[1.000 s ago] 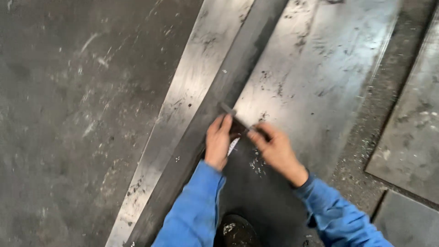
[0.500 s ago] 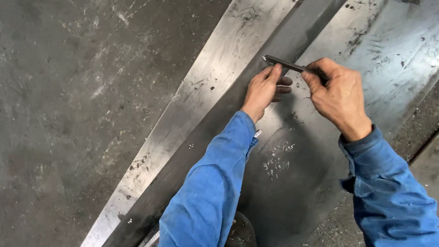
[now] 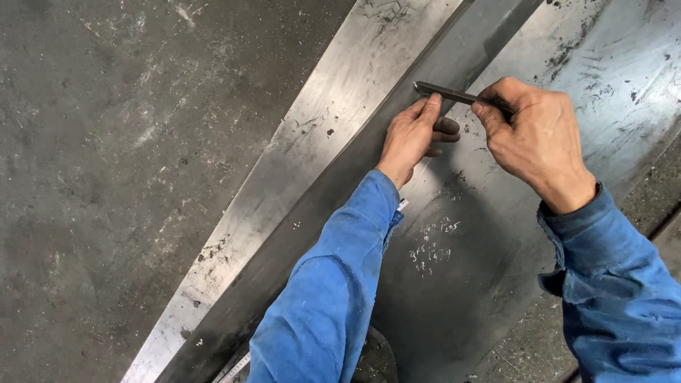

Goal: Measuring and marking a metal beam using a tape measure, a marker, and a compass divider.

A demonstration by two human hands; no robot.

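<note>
My right hand (image 3: 535,138) pinches a thin dark metal rod (image 3: 445,91), like a scriber, whose tip points left onto the steel. My left hand (image 3: 415,135) rests on the large steel plate (image 3: 603,78), its forefinger laid against the rod near the tip. Both arms wear blue sleeves. White chalk figures (image 3: 434,245) are written on the plate just below my left wrist. A dark narrow steel strip (image 3: 340,177) runs diagonally right under the rod's tip.
A brighter, scratched steel strip (image 3: 305,142) lies alongside the dark one, on the left. Grey concrete floor (image 3: 106,177) fills the left half. A dark shoe tip (image 3: 376,358) shows at the bottom between my arms.
The view has drawn closer to my hands. Both hands moved up along the plate with the rod, which now lies flatter, its tip at the dark strip's edge.
</note>
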